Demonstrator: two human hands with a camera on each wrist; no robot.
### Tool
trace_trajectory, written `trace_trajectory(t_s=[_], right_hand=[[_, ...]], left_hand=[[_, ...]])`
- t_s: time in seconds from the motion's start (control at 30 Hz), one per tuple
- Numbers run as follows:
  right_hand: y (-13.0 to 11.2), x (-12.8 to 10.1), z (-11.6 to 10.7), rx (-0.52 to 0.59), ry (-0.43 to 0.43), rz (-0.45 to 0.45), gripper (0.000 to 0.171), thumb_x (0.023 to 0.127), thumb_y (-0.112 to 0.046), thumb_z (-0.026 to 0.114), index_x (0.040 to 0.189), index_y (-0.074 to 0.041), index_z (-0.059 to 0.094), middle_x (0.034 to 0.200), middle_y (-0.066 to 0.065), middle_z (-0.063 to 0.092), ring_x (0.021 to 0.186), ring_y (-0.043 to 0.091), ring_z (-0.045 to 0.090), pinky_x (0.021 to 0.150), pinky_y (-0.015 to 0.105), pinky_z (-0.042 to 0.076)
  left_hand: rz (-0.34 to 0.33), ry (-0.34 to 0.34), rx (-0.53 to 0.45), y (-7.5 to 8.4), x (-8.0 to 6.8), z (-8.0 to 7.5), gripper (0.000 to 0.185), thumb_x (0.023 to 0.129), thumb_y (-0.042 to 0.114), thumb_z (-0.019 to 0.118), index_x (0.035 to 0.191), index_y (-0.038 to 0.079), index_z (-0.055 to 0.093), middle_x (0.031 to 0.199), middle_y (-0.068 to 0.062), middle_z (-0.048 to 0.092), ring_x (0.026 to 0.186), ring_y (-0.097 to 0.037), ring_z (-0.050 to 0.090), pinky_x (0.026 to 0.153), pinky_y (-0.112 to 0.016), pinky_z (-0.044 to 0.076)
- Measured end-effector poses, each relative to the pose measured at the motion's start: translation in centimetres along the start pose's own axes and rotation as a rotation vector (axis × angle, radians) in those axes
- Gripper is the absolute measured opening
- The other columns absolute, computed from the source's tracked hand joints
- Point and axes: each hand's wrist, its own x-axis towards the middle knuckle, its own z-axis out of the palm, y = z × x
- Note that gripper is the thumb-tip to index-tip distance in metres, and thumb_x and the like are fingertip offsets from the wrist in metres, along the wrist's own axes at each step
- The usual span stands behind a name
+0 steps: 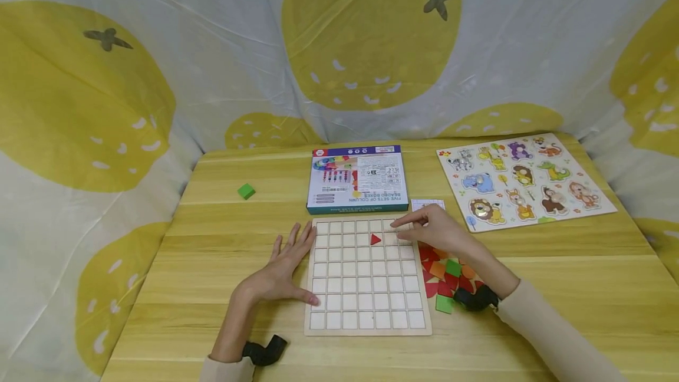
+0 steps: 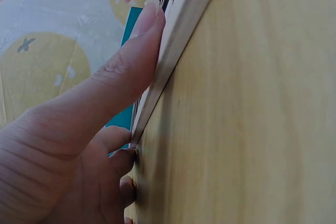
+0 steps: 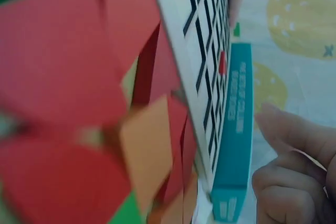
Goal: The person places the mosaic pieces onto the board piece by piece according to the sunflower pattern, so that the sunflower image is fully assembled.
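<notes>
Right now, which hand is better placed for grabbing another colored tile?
Probably your right hand: it's near the red, orange and green tiles beside the right edge of the grid board, while your left hand rests on the board's left edge.

Blurred red pieces (image 3: 58, 56), cropped right sleeve (image 1: 554, 332)

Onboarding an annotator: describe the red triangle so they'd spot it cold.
On the wooden table, find the pale gridded board that the left hand touches. The red triangle lies in the second row from its far edge, fifth column from the left. It is the only coloured piece visible on the grid; the other red pieces lie beside the board's right edge.
</notes>
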Motion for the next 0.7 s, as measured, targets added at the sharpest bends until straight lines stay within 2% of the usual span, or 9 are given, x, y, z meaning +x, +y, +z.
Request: trace_trajectory(t_s=[0.3,0.43,0.7], right_hand=[[2.5,-2.6,-2.8,-0.035,0.028,0.022,0.024,0.093,-0.022,0.078,0.114,-0.011,0.081,0.058,-0.005,0.034,0.054,0.010,0.031,0.049,0.023,0.025],[3.2,-3.1,-3.2,-0.050,0.031,0.011,0.026,0.092,-0.020,0.079,0.113,-0.007,0.081,0.057,-0.005,0.033,0.053,0.009,0.030,0.049,0.024,0.023],[3.9,-3.4,-3.6,-0.049,0.028,0.055,0.031,0.089,-0.015,0.081,0.118,-0.003,0.078,0.058,-0.004,0.032,0.054,0.011,0.031,0.050,0.026,0.023]], left_hand=[[-0.004,0.002,0.007,-0.1,-0.1,-0.2,0.142,0.069,0.046,0.094,0.167,0.011,-0.003,0.175,-0.007,-0.014,0.160,-0.035,-0.022,0.124,-0.066,-0.019],[-0.004,0.002,0.005,-0.1,-0.1,-0.2,0.141,0.070,0.046,0.094,0.167,0.011,-0.002,0.175,-0.007,-0.013,0.160,-0.035,-0.021,0.124,-0.066,-0.019],[0.000,0.001,0.008,0.0,0.1,0.0,0.141,0.069,0.045,0.094,0.167,0.012,-0.003,0.175,-0.006,-0.013,0.160,-0.034,-0.021,0.125,-0.066,-0.019]])
